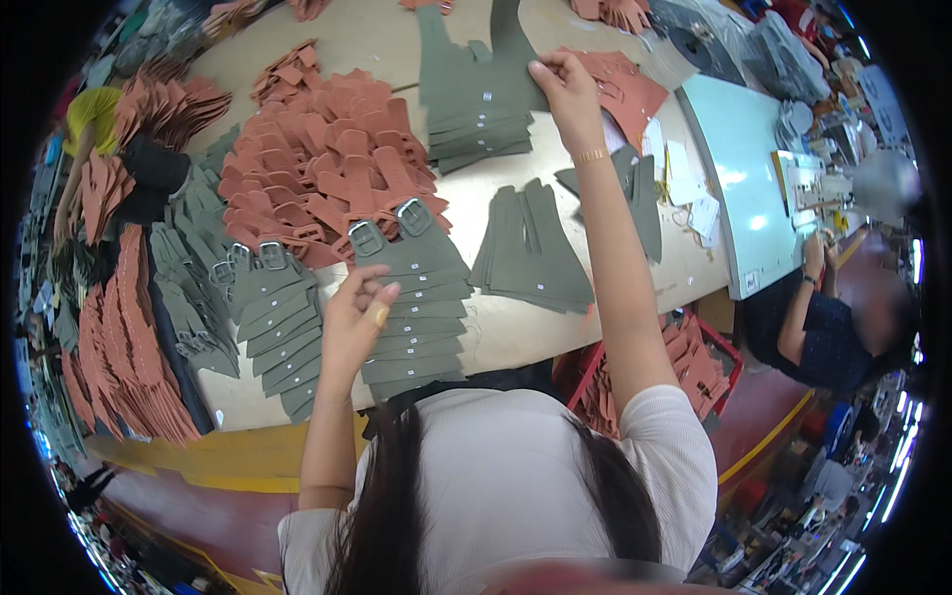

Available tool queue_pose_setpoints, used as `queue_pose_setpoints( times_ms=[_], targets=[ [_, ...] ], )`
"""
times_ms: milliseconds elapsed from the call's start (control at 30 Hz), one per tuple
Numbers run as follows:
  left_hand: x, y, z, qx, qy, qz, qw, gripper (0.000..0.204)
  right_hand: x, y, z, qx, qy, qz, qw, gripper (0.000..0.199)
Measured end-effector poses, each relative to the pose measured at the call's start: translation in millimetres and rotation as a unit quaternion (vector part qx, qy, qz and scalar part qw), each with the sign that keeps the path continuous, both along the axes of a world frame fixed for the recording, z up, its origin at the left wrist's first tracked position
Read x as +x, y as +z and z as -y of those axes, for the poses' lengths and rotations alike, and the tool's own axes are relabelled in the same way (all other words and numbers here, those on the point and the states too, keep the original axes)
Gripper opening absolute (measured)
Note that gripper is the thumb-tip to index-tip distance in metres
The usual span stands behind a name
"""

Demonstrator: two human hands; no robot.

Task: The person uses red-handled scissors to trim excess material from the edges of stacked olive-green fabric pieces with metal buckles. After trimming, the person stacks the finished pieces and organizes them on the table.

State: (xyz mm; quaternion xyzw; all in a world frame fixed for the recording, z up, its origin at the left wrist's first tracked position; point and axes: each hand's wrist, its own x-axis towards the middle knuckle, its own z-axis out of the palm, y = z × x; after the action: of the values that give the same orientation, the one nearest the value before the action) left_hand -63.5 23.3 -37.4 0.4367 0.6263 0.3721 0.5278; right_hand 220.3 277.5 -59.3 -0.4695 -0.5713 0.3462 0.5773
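My right hand (pixel 569 97) pinches the edge of a grey-green leather-like cut panel (pixel 508 77), at the top of a fanned stack (pixel 480 149) of such panels. My left hand (pixel 353 322), its fingers loosely apart and a yellow wrap on the thumb, holds nothing. It hovers over the near edge of the table, beside an overlapping row of grey-green panels (pixel 421 266). The row's far end has straps with metal buckles (pixel 367 238). Left of this hand lies another overlapping row of grey-green buckled panels (pixel 276 322).
A heap of terracotta straps (pixel 337 149) covers the table's middle. More grey-green panels (pixel 535 248) lie to the right. A red crate (pixel 729 347) of terracotta pieces stands below the edge. One person (pixel 823 307) sits at a sewing machine (pixel 803 183); another, in yellow (pixel 91 111), is far left.
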Motion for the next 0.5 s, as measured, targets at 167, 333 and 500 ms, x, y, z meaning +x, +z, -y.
queue_pose_setpoints(
  times_ms=[167, 333, 500],
  targets=[
    [-60, -5, 46, 0.017, 0.118, -0.047, 0.992, 0.029, -11, -78, -92, -0.068, -0.056, 0.298, 0.951, 0.034],
    [-138, -8, 98, -0.002, 0.267, -0.15, 0.952, 0.03, -3, -123, -117, -0.083, -0.052, 0.423, 0.901, 0.05],
    [-192, -7, 141, -0.013, 0.398, -0.156, 0.904, 0.031, 1, -127, -123, -0.053, -0.031, 0.502, 0.863, 0.055]
  ],
)
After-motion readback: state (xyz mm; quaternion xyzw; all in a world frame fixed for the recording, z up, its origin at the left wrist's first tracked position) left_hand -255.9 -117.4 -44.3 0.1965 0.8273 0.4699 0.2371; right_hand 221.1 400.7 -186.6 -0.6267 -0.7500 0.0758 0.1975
